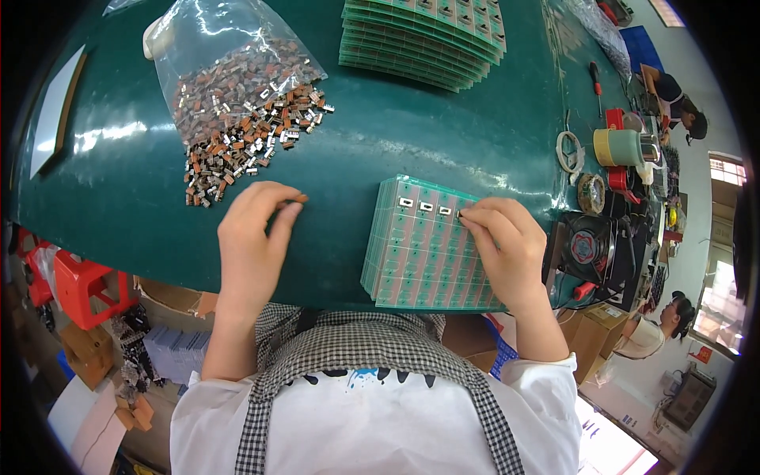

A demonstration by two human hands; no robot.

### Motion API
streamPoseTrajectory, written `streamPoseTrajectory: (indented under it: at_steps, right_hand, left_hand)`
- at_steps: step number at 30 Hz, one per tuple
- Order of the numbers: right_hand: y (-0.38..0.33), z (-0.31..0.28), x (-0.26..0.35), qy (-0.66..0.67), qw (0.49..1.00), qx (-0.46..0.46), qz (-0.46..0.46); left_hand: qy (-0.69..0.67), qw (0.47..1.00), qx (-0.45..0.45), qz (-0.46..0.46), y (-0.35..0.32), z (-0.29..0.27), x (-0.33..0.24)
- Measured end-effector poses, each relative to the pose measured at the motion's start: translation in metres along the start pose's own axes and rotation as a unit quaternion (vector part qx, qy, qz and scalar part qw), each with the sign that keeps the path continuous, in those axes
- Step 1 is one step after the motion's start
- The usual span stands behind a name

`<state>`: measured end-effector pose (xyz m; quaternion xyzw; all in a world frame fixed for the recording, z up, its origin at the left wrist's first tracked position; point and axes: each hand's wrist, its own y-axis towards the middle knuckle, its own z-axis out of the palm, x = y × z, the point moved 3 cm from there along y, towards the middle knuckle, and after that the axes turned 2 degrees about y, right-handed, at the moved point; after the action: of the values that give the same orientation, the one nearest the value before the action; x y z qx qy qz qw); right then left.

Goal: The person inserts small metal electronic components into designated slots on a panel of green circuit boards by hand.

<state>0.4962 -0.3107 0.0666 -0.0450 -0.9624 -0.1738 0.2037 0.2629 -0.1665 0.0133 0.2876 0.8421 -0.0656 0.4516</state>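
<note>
My left hand [255, 229] hovers over the green table with thumb and forefinger pinched on a small slide switch, its brown end [302, 199] showing at the fingertips. To the right, a stack of green circuit boards [419, 277] lies near the table's front edge. Along the top board's far row sit three metal slide switches [426, 207]. My right hand [511, 241] is closed over the right part of that row, its fingertips pinching another small switch [461, 214] against the board, mostly hidden. Loose slide switches [237, 148] spill from a clear plastic bag [226, 36] beyond my left hand.
A taller stack of circuit boards [423, 39] stands at the back. At the right are a tape roll [590, 192], a black fan [590, 245], a green-and-yellow pot-like device [621, 147] and a screwdriver [595, 83]. Red stools [83, 285] stand left; two other people are at right.
</note>
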Motion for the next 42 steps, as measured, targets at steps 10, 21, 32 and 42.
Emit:
streamPoseTrajectory:
  at_steps: [10, 21, 32, 42]
  right_hand:
    - [-0.005, -0.012, 0.040, 0.053, 0.997, 0.032, 0.046]
    - [-0.020, 0.003, 0.030, 0.450, 0.860, 0.108, 0.217]
    - [-0.011, -0.021, 0.009, 0.218, 0.971, 0.054, 0.081]
    - [-0.008, -0.011, -0.012, -0.019, 0.999, 0.014, -0.043]
  left_hand:
    - [-0.104, 0.969, 0.054, 0.220, -0.013, 0.024, -0.067]
    - [-0.057, 0.939, 0.045, 0.336, -0.021, 0.037, -0.076]
    - [-0.049, 0.978, 0.051, 0.196, -0.004, 0.024, -0.062]
    - [0.284, 0.953, -0.096, -0.041, 0.016, -0.009, 0.035]
